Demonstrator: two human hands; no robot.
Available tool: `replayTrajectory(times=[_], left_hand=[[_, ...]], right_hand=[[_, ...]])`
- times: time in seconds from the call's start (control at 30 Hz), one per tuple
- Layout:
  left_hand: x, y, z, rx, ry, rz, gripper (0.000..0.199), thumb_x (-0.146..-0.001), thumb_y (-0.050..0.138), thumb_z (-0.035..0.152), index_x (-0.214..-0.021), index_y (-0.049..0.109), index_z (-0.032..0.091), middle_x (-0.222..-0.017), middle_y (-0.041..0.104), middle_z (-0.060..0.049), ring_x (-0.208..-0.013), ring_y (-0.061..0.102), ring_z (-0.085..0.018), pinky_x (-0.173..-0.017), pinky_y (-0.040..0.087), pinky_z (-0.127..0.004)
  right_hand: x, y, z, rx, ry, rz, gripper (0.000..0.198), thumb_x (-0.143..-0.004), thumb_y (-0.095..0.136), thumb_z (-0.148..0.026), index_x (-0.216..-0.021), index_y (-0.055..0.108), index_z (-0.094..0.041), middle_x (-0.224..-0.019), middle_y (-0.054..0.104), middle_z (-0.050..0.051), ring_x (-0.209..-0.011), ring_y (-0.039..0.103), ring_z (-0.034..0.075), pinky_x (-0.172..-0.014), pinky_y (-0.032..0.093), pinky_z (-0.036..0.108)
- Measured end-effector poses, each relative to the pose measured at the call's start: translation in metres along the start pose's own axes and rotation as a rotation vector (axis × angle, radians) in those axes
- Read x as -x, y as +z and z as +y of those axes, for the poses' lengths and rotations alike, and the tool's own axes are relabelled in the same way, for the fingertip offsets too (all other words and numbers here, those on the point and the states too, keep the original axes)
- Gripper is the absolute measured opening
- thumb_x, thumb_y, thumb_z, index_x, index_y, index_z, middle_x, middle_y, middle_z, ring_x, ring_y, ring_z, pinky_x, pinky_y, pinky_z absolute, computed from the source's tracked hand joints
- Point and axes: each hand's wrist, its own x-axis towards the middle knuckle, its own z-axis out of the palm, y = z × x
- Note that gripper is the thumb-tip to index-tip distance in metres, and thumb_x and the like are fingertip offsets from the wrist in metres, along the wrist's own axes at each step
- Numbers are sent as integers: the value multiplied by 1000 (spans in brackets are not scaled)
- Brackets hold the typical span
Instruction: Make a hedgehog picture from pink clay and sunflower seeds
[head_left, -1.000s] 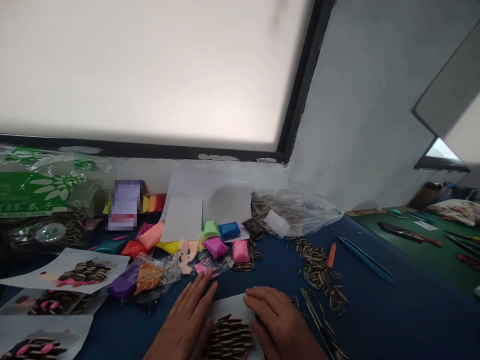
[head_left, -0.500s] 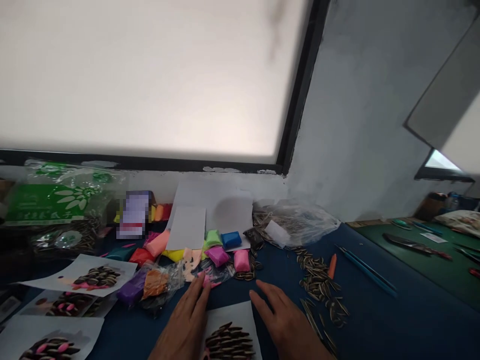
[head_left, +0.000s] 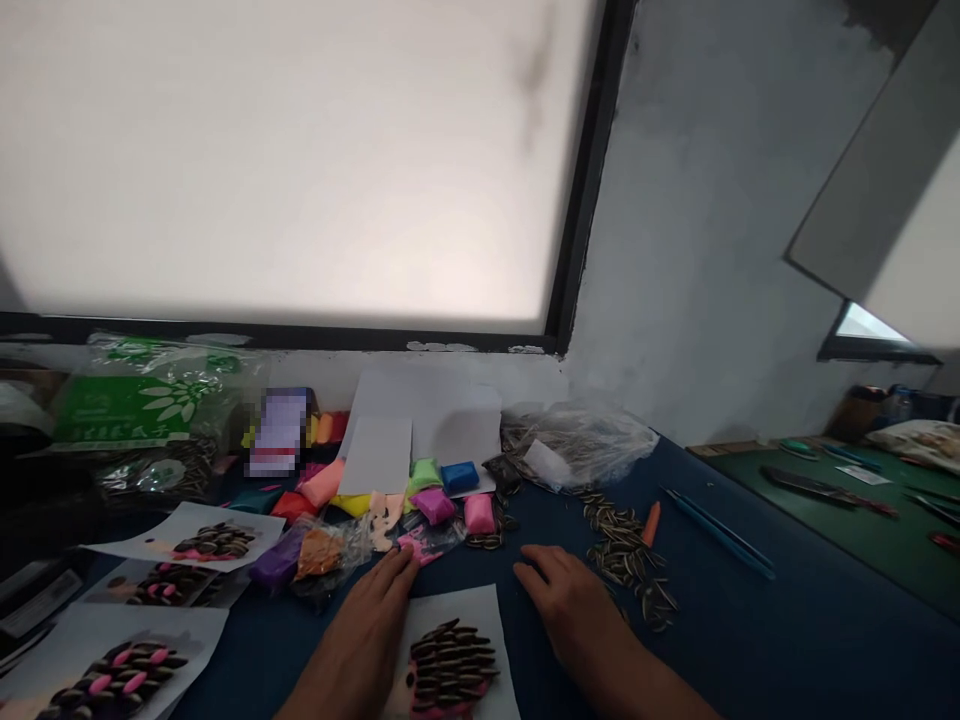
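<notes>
A white sheet (head_left: 480,603) lies in front of me, bearing a hedgehog shape made of sunflower seeds (head_left: 454,662) in rows over pink clay. Along the sheet's left edge rests my left hand (head_left: 367,615), fingers stretched out, holding nothing; its palm side is hidden. My right hand (head_left: 566,600) is open too, on the blue table to the right of the sheet and apart from it. Just beyond my left fingertips sits some pink clay in a clear wrapper (head_left: 421,545). Past my right hand is a pile of loose striped sunflower seeds (head_left: 622,545).
Wrapped clay packs, such as a pink one (head_left: 480,514) and a blue one (head_left: 459,475), lie ahead. At left are sheets with seed hedgehogs (head_left: 187,525) and a green seed bag (head_left: 120,405). Blue tweezers (head_left: 720,533) and an orange stick (head_left: 652,523) lie right.
My right hand has drawn slightly away from the sheet, widening the gap. More of the seed hedgehog shows. The camera view has shifted a little.
</notes>
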Motion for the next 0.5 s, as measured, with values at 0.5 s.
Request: replayTrajectory(times=[0.5], left_hand=[[-67, -62, 28, 80, 6, -107, 37, -92, 39, 11, -85, 74, 19, -94, 67, -13, -83, 64, -27, -70, 52, -36]], right_hand=[[-6, -17, 1, -82, 54, -77, 40, -82, 49, 6, -104, 74, -15, -117, 71, 14, -105, 66, 25, -91, 53, 37]])
